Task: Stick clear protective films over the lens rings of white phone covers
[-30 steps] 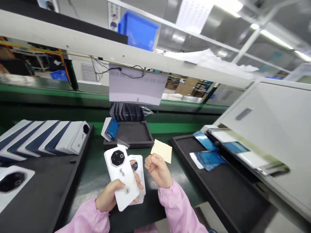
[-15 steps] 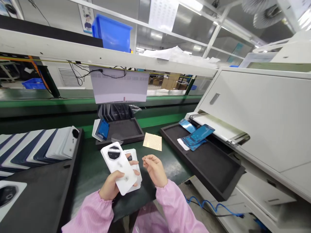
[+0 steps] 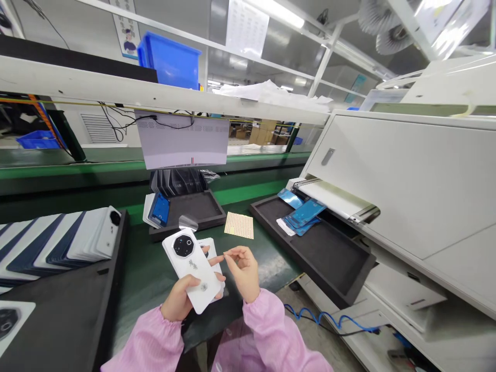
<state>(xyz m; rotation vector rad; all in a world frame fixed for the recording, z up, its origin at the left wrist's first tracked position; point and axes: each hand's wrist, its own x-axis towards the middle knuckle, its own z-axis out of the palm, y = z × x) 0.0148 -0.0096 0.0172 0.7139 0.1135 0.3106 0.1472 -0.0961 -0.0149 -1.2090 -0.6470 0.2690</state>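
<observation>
My left hand (image 3: 182, 296) is closed round a white phone back cover (image 3: 198, 281) with a round black camera window at its top. Its thumb presses on the cover's face, and the other fingers reach out from behind. Beneath those fingers lies another white phone back cover (image 3: 210, 245), mostly hidden. My right hand (image 3: 244, 271) is pinched, thumb against forefinger, right at the tip of my outstretched left forefinger; whatever sits in the pinch is too small to make out. Beyond the hands, a cream sheet (image 3: 239, 226) of small dots rests on the green bench.
At left, a black tray (image 3: 83, 299) carries a row of white covers. A smaller black tray (image 3: 194, 206) stands behind, with covers at its left end. On the right, another black tray (image 3: 329, 258) with blue-filmed pieces (image 3: 306, 213) sits below a machine's conveyor (image 3: 339, 199).
My right hand's fingertips have come left to meet my left forefinger, which now stretches out further. The held cover has turned slightly, showing its markings clearly. The whole view has shifted a little.
</observation>
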